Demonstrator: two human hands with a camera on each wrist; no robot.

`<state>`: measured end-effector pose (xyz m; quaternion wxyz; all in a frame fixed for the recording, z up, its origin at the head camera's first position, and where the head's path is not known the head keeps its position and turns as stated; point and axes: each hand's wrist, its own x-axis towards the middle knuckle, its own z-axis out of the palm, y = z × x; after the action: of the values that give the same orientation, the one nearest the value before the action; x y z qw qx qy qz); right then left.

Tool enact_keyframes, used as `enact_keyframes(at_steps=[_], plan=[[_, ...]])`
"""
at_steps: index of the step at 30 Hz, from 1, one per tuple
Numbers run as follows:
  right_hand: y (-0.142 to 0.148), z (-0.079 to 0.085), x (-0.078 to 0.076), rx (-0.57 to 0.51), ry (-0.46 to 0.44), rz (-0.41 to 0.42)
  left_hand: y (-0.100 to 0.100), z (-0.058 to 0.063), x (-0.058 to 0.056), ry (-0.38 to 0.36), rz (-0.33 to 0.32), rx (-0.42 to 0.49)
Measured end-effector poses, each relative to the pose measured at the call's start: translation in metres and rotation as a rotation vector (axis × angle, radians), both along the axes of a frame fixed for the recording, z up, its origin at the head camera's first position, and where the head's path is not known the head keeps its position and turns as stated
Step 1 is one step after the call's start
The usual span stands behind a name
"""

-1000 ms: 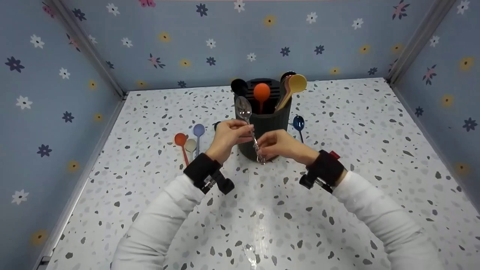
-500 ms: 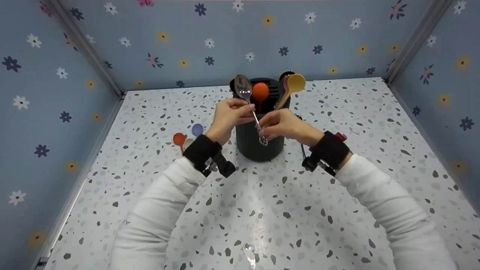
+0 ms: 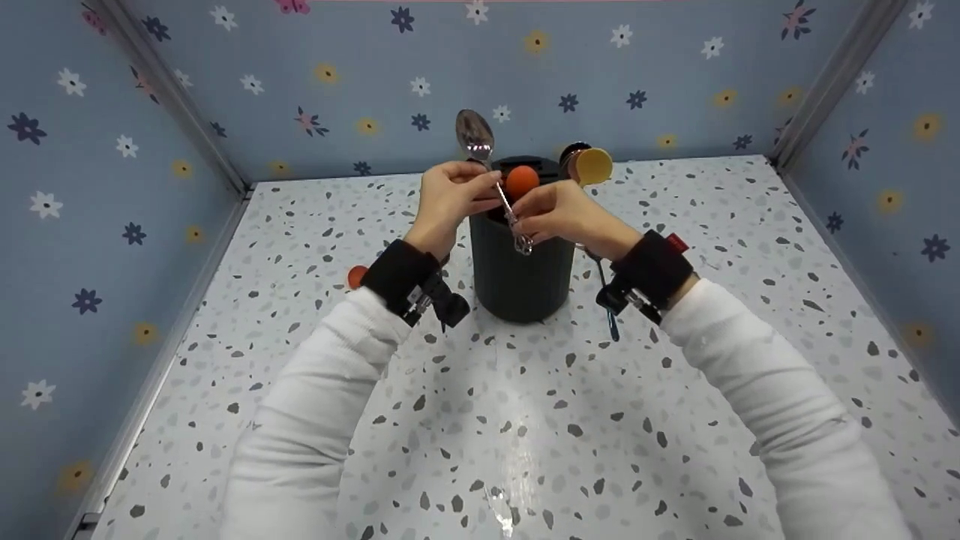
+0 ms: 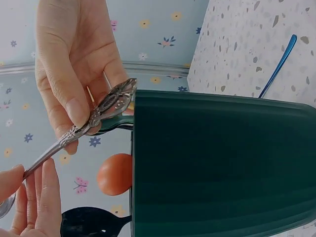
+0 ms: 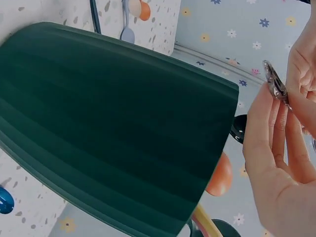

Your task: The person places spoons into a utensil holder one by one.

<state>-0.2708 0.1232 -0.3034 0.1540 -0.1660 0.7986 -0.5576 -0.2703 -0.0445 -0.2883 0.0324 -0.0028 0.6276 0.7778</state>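
Silver, with an ornate openwork handle end, the spoon point(image 3: 474, 133) is held between both hands, clear of the desk point(image 3: 517, 427). Its bowl rises just beyond the fingertips of the left hand point(image 3: 446, 196), which pinches the stem below the bowl, thumb and fingers drawn narrow. The right hand point(image 3: 564, 214) pinches the handle near its decorated end, and the tip pokes out on the near side of those fingers. So the spoon slants from upper left, past the left hand, down toward the right hand.

Dark green and ribbed, an upright utensil holder point(image 3: 521, 277) stands on the desk below both hands; whether either hand touches its rim, I cannot tell. Between the hands, an orange spoon point(image 3: 523, 180) sticks up from the holder. Past the right hand's knuckles a yellow spoon point(image 3: 594, 166) leans out, dark bowls bunched behind it. Near the left hand, a black spoon point(image 4: 91, 223) also projects from the holder's mouth.

On the desk, a blue spoon point(image 3: 609, 315) lies below the right hand, partly hidden by the black wristband point(image 3: 654, 270). Well below and left of the left hand lies an orange-red spoon point(image 3: 358, 277), near a lilac spoon point(image 5: 127, 35).
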Motion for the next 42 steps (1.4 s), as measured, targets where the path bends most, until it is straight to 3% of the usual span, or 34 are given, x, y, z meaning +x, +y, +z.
enact_keyframes(at_steps=[12,23,37,42], plan=[[-0.011,0.007,-0.013,-0.025,0.072,-0.08,-0.005,0.01,-0.01,0.073,0.039,0.004],[-0.021,-0.004,-0.023,0.04,0.093,-0.195,-0.005,0.002,-0.018,0.057,0.093,0.047],[-0.024,-0.019,-0.031,0.157,0.257,-0.197,-0.005,-0.013,-0.021,0.063,0.119,0.023],[-0.025,-0.018,-0.031,0.115,0.257,-0.193,-0.006,-0.018,-0.022,0.063,0.115,-0.007]])
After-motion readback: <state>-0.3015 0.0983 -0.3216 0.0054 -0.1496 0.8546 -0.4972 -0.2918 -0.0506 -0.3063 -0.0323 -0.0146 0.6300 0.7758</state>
